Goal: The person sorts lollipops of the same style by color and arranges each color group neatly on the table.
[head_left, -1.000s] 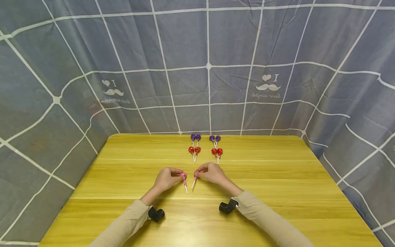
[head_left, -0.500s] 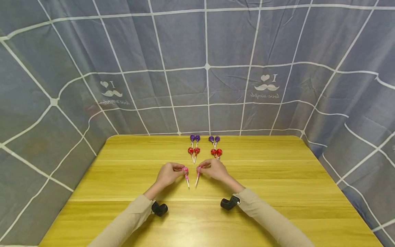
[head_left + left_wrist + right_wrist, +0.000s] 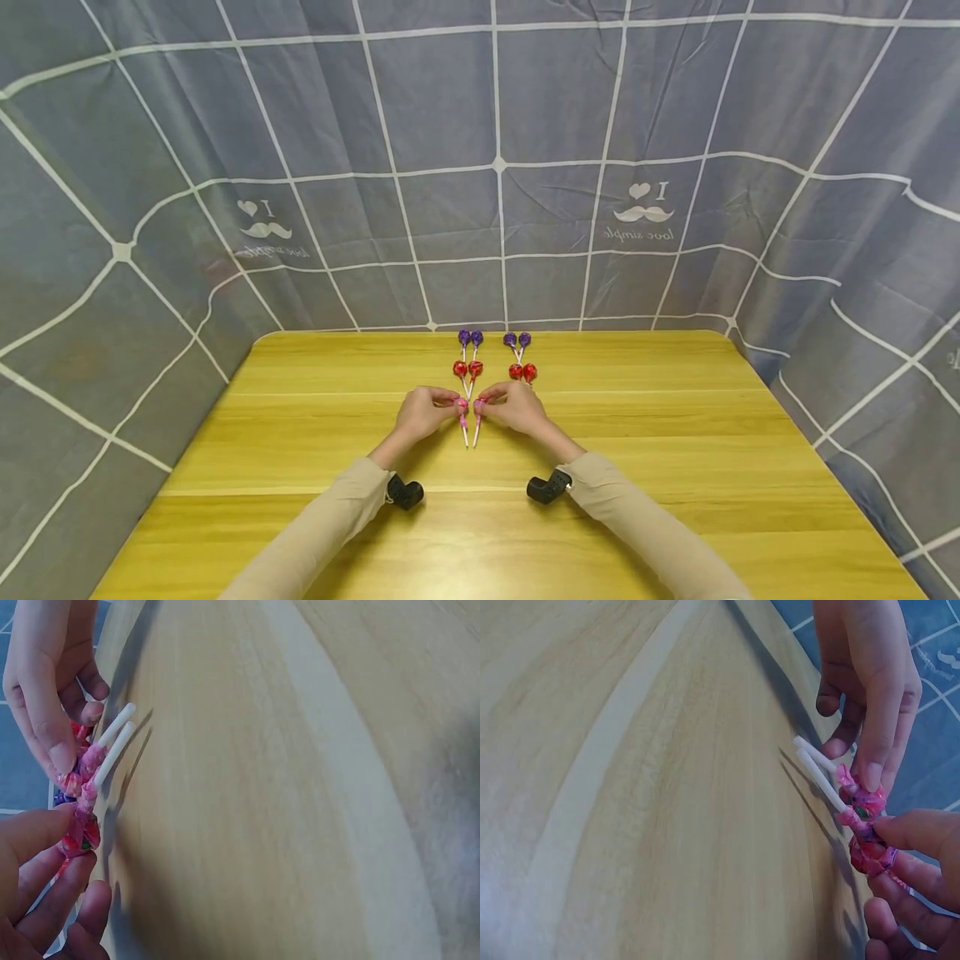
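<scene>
My left hand pinches a pink-wrapped lollipop by its candy head, the white stick pointing back toward me. Close beside it, my right hand pinches a second pink lollipop the same way. In the head view the two heads are nearly side by side, just in front of a pair of red lollipops. Another red pair lies past the right hand, its sticks partly hidden by that hand. Behind the red ones lie two purple pairs, one at left and one at right.
The wooden table reaches back to a grey curtain with white grid lines, which also hangs at both sides. A black wrist camera sits on the left wrist and another camera on the right.
Both hands have moved away from me toward the red lollipops, carrying the pink lollipops. The two pink heads have come closer together. The red and purple lollipops stay in their places.
</scene>
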### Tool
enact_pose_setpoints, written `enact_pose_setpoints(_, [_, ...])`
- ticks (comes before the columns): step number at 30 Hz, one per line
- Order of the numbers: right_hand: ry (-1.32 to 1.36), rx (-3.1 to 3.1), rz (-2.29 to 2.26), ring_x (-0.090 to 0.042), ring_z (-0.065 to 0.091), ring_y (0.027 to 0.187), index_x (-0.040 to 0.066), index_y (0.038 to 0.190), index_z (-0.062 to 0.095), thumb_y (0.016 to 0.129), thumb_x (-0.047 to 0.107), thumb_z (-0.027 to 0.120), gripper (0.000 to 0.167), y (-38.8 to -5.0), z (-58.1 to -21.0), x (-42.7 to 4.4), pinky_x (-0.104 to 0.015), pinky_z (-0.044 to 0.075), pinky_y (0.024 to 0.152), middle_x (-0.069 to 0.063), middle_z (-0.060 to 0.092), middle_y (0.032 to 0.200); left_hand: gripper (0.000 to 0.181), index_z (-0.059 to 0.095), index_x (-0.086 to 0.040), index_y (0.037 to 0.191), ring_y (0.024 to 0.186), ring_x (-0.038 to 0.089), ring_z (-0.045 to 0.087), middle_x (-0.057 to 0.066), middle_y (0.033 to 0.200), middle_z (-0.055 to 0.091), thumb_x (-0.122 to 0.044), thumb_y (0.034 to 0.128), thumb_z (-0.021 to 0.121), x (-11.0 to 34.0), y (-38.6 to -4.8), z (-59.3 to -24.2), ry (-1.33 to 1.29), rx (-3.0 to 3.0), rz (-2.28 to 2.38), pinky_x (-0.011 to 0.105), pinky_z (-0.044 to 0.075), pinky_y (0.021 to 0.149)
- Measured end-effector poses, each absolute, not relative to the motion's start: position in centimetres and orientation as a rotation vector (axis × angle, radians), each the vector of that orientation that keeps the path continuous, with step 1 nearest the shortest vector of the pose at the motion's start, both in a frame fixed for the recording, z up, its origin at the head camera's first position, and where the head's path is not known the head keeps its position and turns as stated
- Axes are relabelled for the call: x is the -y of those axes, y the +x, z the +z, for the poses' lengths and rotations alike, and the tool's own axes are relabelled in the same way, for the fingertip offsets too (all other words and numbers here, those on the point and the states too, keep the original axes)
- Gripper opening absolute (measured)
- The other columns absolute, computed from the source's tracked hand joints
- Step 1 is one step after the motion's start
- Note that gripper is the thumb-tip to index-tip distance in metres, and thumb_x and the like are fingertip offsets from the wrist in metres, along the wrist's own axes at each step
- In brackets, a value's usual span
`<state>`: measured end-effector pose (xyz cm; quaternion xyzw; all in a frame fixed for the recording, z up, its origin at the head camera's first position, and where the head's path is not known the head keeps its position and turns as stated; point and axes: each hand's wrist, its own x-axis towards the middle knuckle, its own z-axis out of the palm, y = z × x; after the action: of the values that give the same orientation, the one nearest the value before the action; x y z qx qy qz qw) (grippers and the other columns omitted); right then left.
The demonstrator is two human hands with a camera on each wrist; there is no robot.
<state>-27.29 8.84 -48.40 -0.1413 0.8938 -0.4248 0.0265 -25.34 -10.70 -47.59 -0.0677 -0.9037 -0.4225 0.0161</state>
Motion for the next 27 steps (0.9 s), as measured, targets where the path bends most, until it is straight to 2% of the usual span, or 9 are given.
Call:
enact_pose_setpoints(8, [-0.476, -2.809, -1.268, -0.014, 0.067, 0.08, 0.013, 0.098, 0.076, 0.082, 0.031, 0.075, 0.025, -27.41, -48.96, -8.44, -0.029, 0.047, 0.072, -0.002, 0.075, 0.089, 0.022, 0.076, -0.006, 0.098, 0.088, 0.023, 0.072, 0.009, 0.09, 0.076, -0.02, 0.0818, 0.076, 10.46, -25.37, -48.18, -0.153, 2.832, -1.298, 0.026, 0.048, 0.066])
enact_pose_setpoints(15, [-0.481, -2.827, -1.268, -0.009, 0.064, 0.073, 0.013, 0.095, 0.076, 0.082, 0.03, 0.075, 0.022, -27.45, -49.24, -8.26, -0.026, 0.046, 0.065, 0.0, 0.075, 0.086, 0.022, 0.076, -0.005, 0.098, 0.089, 0.025, 0.072, 0.009, 0.09, 0.076, -0.02, 0.082, 0.076, 10.23, -25.24, -48.34, -0.148, 2.809, -1.267, 0.031, 0.051, 0.071])
enact_pose_setpoints(20, [-0.485, -2.831, -1.26, -0.008, 0.063, 0.072, 0.013, 0.096, 0.075, 0.082, 0.03, 0.076, 0.022, -27.5, -49.26, -8.33, -0.025, 0.046, 0.065, 0.0, 0.074, 0.085, 0.019, 0.077, -0.008, 0.096, 0.089, 0.024, 0.072, 0.007, 0.089, 0.076, -0.019, 0.0813, 0.075, 9.98, -24.96, -48.21, -0.088, 2.8, -1.259, 0.029, 0.05, 0.067])
enact_pose_setpoints(27, [-0.525, -2.813, -1.238, -0.016, 0.067, 0.081, 0.011, 0.101, 0.074, 0.081, 0.029, 0.075, 0.027, -27.61, -49.34, -8.7, -0.032, 0.048, 0.074, -0.003, 0.075, 0.088, 0.021, 0.076, -0.006, 0.098, 0.085, 0.023, 0.072, 0.008, 0.088, 0.076, -0.018, 0.0813, 0.076, 10.04, -24.89, -48.51, -0.119, 2.782, -1.264, 0.027, 0.05, 0.065])
